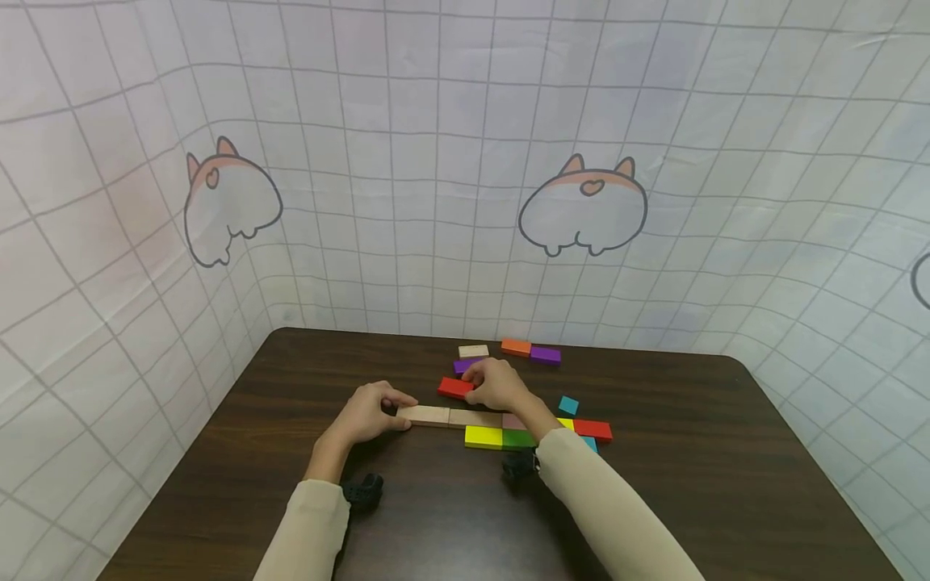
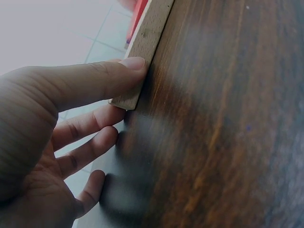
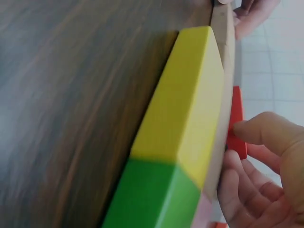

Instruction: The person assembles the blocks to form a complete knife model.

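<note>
At the left end of a row of flat blocks on the dark brown wood-grain table, the left hand pinches a long plain wood block, thumb on the near side and forefinger apparently beyond, the other fingers loose. That grip probably keeps the block in line with a second plain wood block, which it meets end to end. The right hand grips the right end of a glossy red rectangular block just behind the row; holding it by one end presumably leaves its other end free to be guided. In front, a bright yellow block and a green block lie flush against the row, seemingly so that the edges square each other up. A pink block continues the line before the right wrist and sleeve hide what follows; beyond them only part of another yellow block and a corner of blue show, so how those pieces meet cannot be told. Behind the red block, a purple block is partly covered by the right hand's fingers. The left wrist view cuts the row off at the top, and the right fingertips' contact beneath the red block is hard to make out.
</note>
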The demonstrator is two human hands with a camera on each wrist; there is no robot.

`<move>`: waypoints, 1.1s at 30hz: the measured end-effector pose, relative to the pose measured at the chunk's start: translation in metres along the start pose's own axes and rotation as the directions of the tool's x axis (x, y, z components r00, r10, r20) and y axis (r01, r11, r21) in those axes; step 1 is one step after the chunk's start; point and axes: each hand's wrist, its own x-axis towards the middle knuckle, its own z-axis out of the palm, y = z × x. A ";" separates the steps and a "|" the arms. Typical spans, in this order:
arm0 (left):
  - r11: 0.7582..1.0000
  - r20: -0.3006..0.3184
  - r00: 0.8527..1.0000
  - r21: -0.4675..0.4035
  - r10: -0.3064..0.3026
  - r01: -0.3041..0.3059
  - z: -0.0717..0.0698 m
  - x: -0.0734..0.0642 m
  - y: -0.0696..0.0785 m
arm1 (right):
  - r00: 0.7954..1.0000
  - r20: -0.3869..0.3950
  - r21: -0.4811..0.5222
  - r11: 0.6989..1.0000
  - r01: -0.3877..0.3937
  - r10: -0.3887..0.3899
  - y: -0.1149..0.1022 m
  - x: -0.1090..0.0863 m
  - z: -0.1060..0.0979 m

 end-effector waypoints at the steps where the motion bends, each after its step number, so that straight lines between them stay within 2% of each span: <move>1: 1.000 0.000 1.000 0.000 0.000 0.000 0.000 0.000 0.000 | 1.000 0.003 -0.001 1.000 0.005 -0.005 0.002 -0.003 -0.003; 8: 1.000 0.003 1.000 -0.002 0.008 -0.008 -0.001 0.000 -0.001 | 0.996 -0.007 0.004 0.996 0.087 -0.087 0.014 -0.028 -0.025; 16: 1.000 0.008 1.000 -0.004 0.004 -0.004 -0.001 -0.001 0.002 | 0.989 -0.005 0.079 0.986 0.145 -0.145 0.032 -0.074 -0.046; 25: 1.000 0.010 1.000 0.011 0.004 -0.004 -0.001 0.000 -0.001 | 0.982 -0.006 0.041 0.982 0.186 -0.186 0.047 -0.116 -0.048; 33: 1.000 0.013 1.000 0.003 -0.003 0.003 0.001 0.001 -0.002 | 0.974 0.045 0.061 0.974 0.220 -0.223 0.047 -0.134 -0.036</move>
